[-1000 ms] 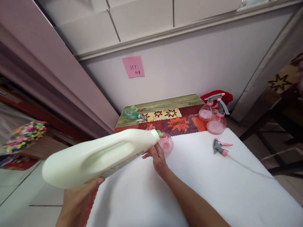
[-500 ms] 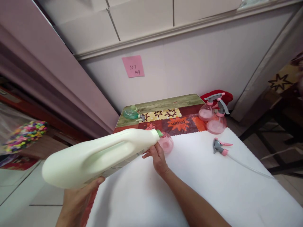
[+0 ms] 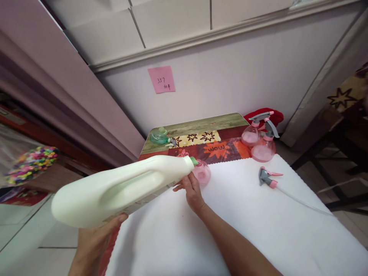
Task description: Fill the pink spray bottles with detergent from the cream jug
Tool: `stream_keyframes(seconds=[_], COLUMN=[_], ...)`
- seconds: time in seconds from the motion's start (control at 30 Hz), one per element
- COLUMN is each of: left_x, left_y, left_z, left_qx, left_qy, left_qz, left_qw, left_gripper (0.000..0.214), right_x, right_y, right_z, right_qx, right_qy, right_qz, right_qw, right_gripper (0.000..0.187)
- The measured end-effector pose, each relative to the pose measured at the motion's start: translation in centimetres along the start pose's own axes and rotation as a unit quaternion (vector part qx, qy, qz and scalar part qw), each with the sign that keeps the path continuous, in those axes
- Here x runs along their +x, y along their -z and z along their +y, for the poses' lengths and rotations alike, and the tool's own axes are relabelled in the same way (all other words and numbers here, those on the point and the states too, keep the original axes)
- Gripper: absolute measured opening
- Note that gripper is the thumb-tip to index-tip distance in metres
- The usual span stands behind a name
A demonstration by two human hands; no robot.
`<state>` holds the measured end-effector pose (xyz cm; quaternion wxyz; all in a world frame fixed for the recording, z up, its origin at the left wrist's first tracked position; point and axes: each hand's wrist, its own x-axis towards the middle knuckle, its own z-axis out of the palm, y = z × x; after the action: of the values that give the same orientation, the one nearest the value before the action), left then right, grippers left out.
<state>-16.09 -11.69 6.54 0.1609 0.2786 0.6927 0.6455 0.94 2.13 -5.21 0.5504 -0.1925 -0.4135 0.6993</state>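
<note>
A large pale, cream-white detergent jug (image 3: 120, 188) with a moulded handle lies tilted across the view, its green-lipped mouth pointing right and slightly higher in the picture. My left hand (image 3: 100, 230) grips it from below near its base. At the neck, my right hand (image 3: 193, 191) is closed against the underside, its fingers partly hidden behind the jug. The mouth meets the opening of a round, clear pink spray bottle (image 3: 202, 174) without its head, standing on the white cloth. Whether liquid flows is hidden. A grey-and-pink spray head (image 3: 267, 178) with a long tube lies to the right.
Two pink spray bottles (image 3: 262, 150) with heads on stand at the table's back right, holding pinkish contents. A green spray bottle (image 3: 158, 137) lies on its side at the back left. A white cloth (image 3: 172, 245) covers the front; a wall with a pink note (image 3: 161, 79) stands behind.
</note>
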Motion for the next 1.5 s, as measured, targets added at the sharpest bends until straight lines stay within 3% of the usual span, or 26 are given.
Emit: stream_keyframes(seconds=[0.27, 0.73, 0.97, 1.2, 1.5], left_x=[-1.5, 0.7, 0.2, 0.6, 0.7], left_y=[-1.2, 0.6, 0.5, 0.4, 0.5], left_z=[1.3, -0.5, -0.6, -0.5, -0.6], left_qx=[0.014, 0.017, 0.019, 0.002, -0.011], left_qy=[0.006, 0.001, -0.007, 0.013, 0.015], left_qz=[0.005, 0.001, 0.013, 0.018, 0.008], left_qw=[1.000, 1.000, 1.000, 1.000, 1.000], left_gripper=[0.075, 0.083, 0.071, 0.085, 0.084], right_x=[0.0, 0.0, 0.0, 0.1, 0.0], right_y=[-0.1, 0.0, 0.0, 0.1, 0.0], right_z=[-0.1, 0.0, 0.0, 0.1, 0.1], right_qx=[-0.006, -0.007, -0.005, 0.001, -0.002], right_qy=[-0.001, 0.001, 0.006, 0.006, 0.007], right_qz=[0.006, 0.001, 0.002, 0.000, -0.002], right_qw=[1.000, 1.000, 1.000, 1.000, 1.000], right_gripper=[0.048, 0.047, 0.047, 0.049, 0.047])
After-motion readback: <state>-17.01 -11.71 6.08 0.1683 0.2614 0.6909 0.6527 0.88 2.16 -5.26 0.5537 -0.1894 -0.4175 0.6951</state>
